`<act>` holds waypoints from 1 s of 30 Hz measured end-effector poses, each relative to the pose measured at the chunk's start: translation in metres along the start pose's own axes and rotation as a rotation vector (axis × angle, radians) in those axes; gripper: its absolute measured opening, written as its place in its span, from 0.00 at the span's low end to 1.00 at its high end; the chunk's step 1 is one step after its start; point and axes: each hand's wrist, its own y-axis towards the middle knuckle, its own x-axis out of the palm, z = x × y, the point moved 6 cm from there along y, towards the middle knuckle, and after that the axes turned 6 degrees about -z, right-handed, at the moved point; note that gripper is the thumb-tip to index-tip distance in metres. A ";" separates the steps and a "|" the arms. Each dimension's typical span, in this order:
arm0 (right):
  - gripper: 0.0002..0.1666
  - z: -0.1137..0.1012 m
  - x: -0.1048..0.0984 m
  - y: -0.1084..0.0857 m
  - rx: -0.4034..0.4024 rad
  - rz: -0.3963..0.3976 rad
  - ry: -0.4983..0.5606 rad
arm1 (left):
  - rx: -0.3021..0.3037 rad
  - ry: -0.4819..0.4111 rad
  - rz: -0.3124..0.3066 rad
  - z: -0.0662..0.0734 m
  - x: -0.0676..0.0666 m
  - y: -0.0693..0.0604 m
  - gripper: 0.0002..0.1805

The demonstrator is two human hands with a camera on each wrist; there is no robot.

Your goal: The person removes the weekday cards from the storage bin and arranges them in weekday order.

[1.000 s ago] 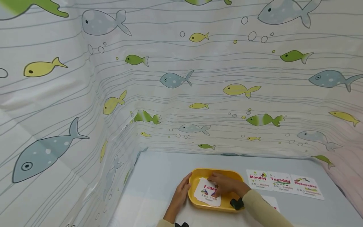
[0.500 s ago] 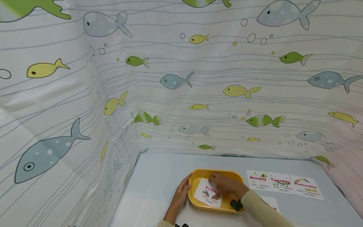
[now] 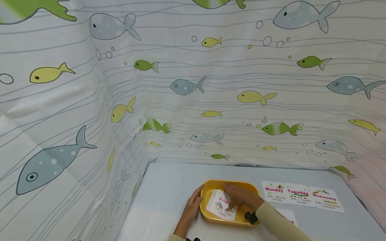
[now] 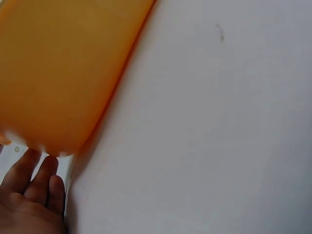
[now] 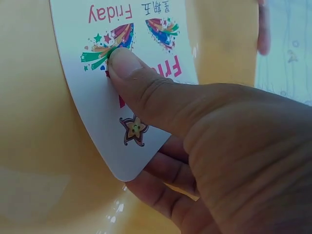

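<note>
In the head view my right hand [image 3: 239, 195] reaches into a yellow plastic tray [image 3: 247, 184] and pinches a white card printed "Friday" [image 3: 221, 209]. The right wrist view has the thumb flat on the face of the card [image 5: 92, 97], the other fingers curled beneath its corner. At least one more card edge shows under its left side in the head view. My left hand [image 3: 191, 207] lies along the tray's left end. Its fingers [image 4: 46, 180] touch the outside of the tray wall [image 4: 63, 97] in the left wrist view.
Monday [image 3: 274, 192], Tuesday [image 3: 298, 194] and Wednesday [image 3: 325, 199] cards lie in a row on the light table [image 3: 175, 174] to the tray's right. Another card [image 3: 288, 216] is partly hidden by the right sleeve [image 3: 277, 221]. A fish-patterned curtain [image 3: 229, 73] surrounds the table.
The Friday card has shifted slightly to the right, and a card edge beneath it now shows at its left. My left hand stays at the tray's end.
</note>
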 end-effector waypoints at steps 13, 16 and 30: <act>0.30 -0.003 -0.007 -0.004 -0.002 0.000 0.039 | -0.020 -0.006 0.005 -0.004 0.000 0.004 0.25; 0.26 -0.003 -0.010 -0.005 -0.009 0.008 0.082 | -0.023 -0.009 0.006 -0.005 -0.001 0.004 0.25; 0.18 0.016 -0.027 -0.019 -0.048 0.184 0.423 | -0.010 -0.011 -0.004 0.000 0.000 0.002 0.26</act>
